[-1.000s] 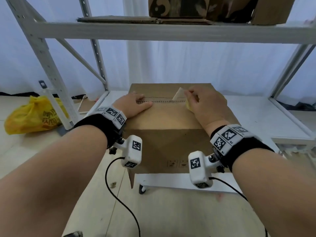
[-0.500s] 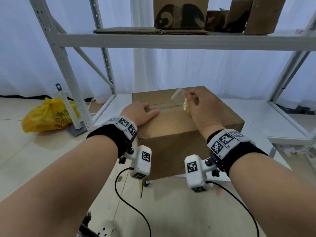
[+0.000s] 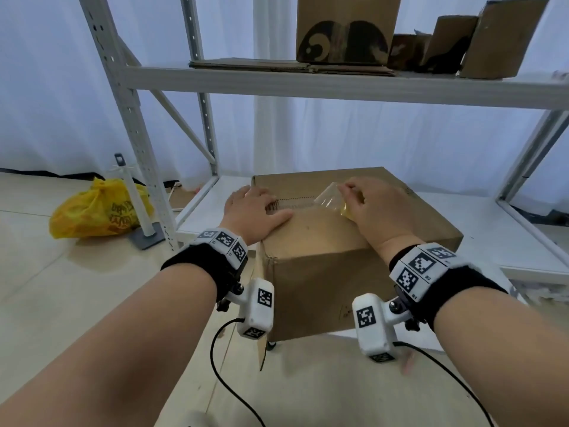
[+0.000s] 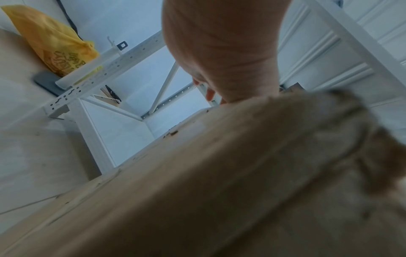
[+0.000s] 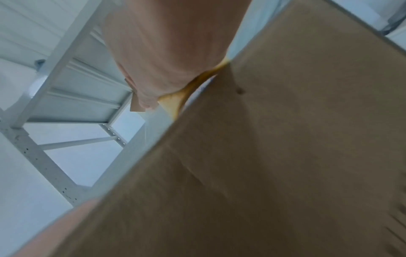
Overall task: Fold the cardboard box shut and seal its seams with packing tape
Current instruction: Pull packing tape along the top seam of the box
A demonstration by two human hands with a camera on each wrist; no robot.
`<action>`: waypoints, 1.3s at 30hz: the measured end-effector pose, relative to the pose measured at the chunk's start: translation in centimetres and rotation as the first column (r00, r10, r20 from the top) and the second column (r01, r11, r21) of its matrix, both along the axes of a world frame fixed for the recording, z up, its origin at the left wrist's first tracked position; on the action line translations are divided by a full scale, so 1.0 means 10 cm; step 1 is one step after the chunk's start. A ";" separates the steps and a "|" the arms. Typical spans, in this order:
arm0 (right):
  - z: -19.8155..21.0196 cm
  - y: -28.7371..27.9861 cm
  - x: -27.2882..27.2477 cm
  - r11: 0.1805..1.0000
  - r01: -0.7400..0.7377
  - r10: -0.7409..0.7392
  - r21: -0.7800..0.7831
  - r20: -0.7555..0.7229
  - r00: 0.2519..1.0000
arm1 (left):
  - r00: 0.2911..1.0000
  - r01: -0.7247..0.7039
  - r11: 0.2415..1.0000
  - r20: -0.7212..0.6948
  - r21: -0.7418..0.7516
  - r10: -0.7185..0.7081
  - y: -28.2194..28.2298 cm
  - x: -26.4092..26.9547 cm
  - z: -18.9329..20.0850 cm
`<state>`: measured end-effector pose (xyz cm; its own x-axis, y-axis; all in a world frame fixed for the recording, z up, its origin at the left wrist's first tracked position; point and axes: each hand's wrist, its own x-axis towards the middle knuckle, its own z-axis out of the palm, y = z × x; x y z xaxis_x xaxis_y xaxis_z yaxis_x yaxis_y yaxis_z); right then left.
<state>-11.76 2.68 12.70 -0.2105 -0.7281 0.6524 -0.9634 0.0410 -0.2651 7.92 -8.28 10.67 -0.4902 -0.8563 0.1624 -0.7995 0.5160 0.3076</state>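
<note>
White metal shelving [image 3: 308, 87] takes up most of the shot, and the cardboard box [image 3: 323, 257] sits on its low shelf [image 3: 480, 223], out at the front left corner with one bottom corner hanging past the front edge. Up on the higher shelf there's flattened cardboard [image 3: 292, 65] and a few more boxes [image 3: 348, 29]. Yellow plastic bag [image 3: 98, 208] is on the floor, left of the rack. Box flaps are folded down. Left hand [image 3: 255, 208] lies flat on the top near the left edge, fingers straight, pressing right at the centre seam. Right hand [image 3: 369, 204] is further along the seam, fingers curled and pinching a strip of clear packing tape [image 3: 328, 197], which lifts off the box top there.
</note>
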 end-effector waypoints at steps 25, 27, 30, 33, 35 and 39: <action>0.62 -0.83 0.24 0.840 -0.418 0.333 0.345 0.280 0.900 | 0.601 0.272 0.900 -0.791 0.340 0.117 -0.10 -0.01 -0.08; 0.61 -0.80 0.22 0.840 -0.434 0.342 0.326 0.303 0.890 | 0.578 0.286 0.907 -0.811 0.308 0.093 -0.12 -0.03 0.01; 0.60 -0.75 0.19 0.833 -0.463 0.361 0.304 0.336 0.870 | 0.566 0.395 0.874 -0.824 0.282 0.010 -0.13 -0.12 0.13; 0.60 -0.72 0.18 0.826 -0.477 0.371 0.301 0.348 0.861 | 0.576 0.470 0.822 -0.818 0.321 -0.010 -0.16 -0.22 0.17; 0.59 -0.72 0.17 0.830 -0.477 0.369 0.291 0.354 0.859 | 0.603 0.451 0.840 -0.797 0.302 -0.038 -0.20 -0.25 0.14; 0.58 -0.72 0.16 0.835 -0.470 0.362 0.285 0.359 0.860 | 0.630 0.368 0.894 -0.776 0.255 -0.038 -0.25 -0.26 0.14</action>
<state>-10.19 -4.53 18.50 0.0326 -0.9544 0.2969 -0.7958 -0.2045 -0.5699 5.35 -10.80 12.05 -0.5123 -0.8197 0.2562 -0.1030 0.3548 0.9293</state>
